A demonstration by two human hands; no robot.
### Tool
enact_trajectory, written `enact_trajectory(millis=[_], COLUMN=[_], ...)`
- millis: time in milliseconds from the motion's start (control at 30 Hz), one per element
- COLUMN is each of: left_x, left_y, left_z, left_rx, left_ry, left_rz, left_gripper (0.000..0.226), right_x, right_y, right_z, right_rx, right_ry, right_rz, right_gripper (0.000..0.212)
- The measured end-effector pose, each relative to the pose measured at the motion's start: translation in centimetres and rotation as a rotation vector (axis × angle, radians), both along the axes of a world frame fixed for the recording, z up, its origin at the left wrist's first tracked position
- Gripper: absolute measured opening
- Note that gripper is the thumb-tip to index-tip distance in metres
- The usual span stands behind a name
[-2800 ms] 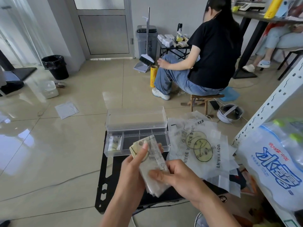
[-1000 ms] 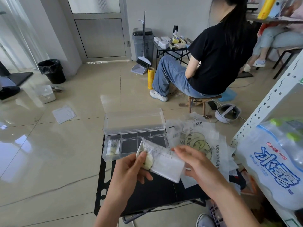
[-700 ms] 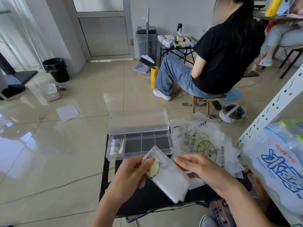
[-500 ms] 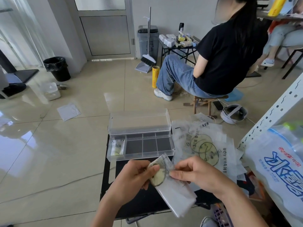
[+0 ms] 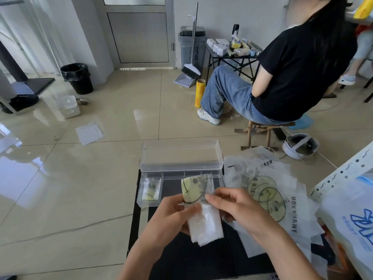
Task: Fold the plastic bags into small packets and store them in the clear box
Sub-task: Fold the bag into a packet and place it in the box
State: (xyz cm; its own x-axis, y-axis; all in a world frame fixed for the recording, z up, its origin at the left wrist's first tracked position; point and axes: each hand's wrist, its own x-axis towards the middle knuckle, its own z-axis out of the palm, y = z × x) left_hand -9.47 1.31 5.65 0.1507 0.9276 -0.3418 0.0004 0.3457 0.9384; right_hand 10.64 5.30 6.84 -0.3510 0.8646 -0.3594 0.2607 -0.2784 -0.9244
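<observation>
- Plastic bag, half folded, stands lengthwise between your hands, both pinching it: left hand, right hand.
- Clear box lies just beyond, nearer your left.

Both forearms are bare to the frame's edge, and the left hand and right hand wear nothing.

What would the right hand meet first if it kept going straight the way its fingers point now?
The right hand points left, so it would first press further into the folded plastic bag it pinches, then likely meet the left hand gripping the bag's other side. Depth is uncertain.
</observation>
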Motion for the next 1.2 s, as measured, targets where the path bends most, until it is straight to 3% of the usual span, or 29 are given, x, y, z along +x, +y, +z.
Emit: enact_trajectory(millis=[100, 233, 300, 433, 533, 633, 767, 1067, 1133, 1200], left_x=[-0.6, -1.4, -1.5, -1.9, -1.6, -0.5, 0.2, 0.7, 0.3, 0.0], left_y=[1.0, 2.4, 2.9, 3.4, 3.2, 2.3, 1.4, 0.5, 0.4, 0.2], left_z=[-0.4, -0.6, -0.3, 0.1, 0.9, 1.0, 0.8, 0.4, 0.3, 0.2], left_rx=[0.003, 0.030, 0.064, 0.079, -0.008, -0.078, 0.003, 0.080, 0.082, 0.083], left_ry=[-0.023, -0.121, -0.167, -0.253, -0.378, -0.255, -0.158, -0.118, -0.101, -0.078], left_rz=[0.029, 0.057, 0.053, -0.036, -0.012, -0.026, -0.120, -0.106, -0.116, -0.140], left_gripper=[0.020, 0.027, 0.027, 0.017, 0.040, 0.055, 0.033, 0.027, 0.021, 0.018], right_x=[-0.5, -1.4, -1.5, -1.6, -1.7, -1.5, -0.5, 1.0, 1.2, 0.9], right_y=[1.4, 2.9, 3.6, 4.0, 3.6, 2.8, 2.0, 0.8, 0.6, 0.1], right_z=[-0.2, -1.1, -1.4, -1.5, -1.3, -1.2, -0.7, -0.1, 0.0, 0.2], right_rx=[-0.036, -0.059, -0.124, -0.206, -0.181, -0.121, -0.052, -0.193, -0.120, 0.042], right_ry=[0.025, 0.103, 0.239, 0.479, 0.512, 0.493, 0.434, 0.498, 0.336, 0.016], right_rz=[0.062, -0.005, -0.052, -0.136, -0.126, -0.098, -0.052, 0.014, 0.035, 0.089], right_gripper=[0.006, 0.022, 0.029, 0.009, 0.006, 0.028, 0.031, 0.051, 0.049, 0.038])
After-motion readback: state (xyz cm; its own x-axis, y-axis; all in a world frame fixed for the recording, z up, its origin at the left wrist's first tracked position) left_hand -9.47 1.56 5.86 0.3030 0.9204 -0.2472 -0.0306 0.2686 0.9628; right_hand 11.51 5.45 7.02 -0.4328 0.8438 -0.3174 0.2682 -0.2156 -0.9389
